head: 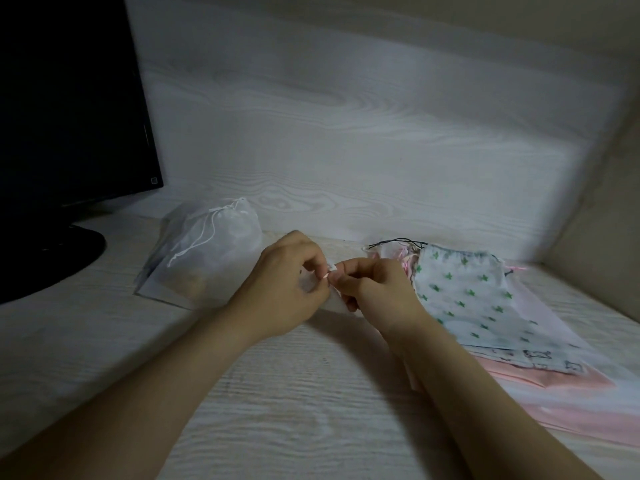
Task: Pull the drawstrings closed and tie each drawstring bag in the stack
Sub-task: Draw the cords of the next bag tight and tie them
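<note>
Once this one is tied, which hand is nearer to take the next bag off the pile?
The right hand. The cactus-print bag topping the stack lies just beside it, while the left hand would have to reach across the right. Both now pinch the small white bag.

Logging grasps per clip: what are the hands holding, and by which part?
Left hand and right hand both pinch a small white drawstring bag at its top edge, probably the string; the rest is hidden.

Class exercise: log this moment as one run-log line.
left hand: pinches white bag | right hand: pinches same bag | stack: cactus-print bag on top
</note>
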Available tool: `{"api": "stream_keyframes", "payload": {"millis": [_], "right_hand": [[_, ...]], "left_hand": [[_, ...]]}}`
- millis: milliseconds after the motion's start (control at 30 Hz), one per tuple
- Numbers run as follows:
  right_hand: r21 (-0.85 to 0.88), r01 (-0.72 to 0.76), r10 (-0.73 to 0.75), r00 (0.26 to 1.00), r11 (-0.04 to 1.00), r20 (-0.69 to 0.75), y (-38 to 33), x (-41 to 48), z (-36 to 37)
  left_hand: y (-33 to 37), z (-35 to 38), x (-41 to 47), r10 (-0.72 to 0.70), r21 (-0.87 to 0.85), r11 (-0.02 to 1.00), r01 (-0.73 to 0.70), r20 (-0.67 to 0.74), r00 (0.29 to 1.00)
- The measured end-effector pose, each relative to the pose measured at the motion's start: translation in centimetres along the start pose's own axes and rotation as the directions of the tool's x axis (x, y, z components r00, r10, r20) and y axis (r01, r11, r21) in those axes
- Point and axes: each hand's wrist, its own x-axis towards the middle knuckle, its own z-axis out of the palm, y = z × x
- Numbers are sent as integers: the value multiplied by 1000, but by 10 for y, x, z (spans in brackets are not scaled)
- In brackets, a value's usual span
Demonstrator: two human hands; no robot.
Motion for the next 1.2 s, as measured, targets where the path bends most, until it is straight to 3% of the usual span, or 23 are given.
{"api": "stream_keyframes", "payload": {"millis": [167,333,500,700,767,900,1200], "right_hand": [[3,18,-18,998,1000,-68,3,2,0],[-38,49,-53,993,998,-109,5,3,-2],[-41,69,-73,993,997,-97,8,6,-4],[-52,79,-84,992,996,-97,11,8,-5],[-67,96,-102,991,993,-87,10,8,-5],[-76,129,-134,989,989,-59,8,6,-5],[-158,145,-158,985,977,-70,10,6,-6]], "left_hand": [[1,-3,0,-215,-25,975,220,129,968],[8,-6,6,-361,-161,910,382,144,921],[12,-7,5,-371,-274,872,405,171,913],[9,-3,7,-499,-469,647,602,337,798],[8,-4,5,-479,-426,679,598,361,800],[7,-3,3,-356,-388,791,473,337,872],[0,-3,7,-356,-161,921,354,13,934]]}}
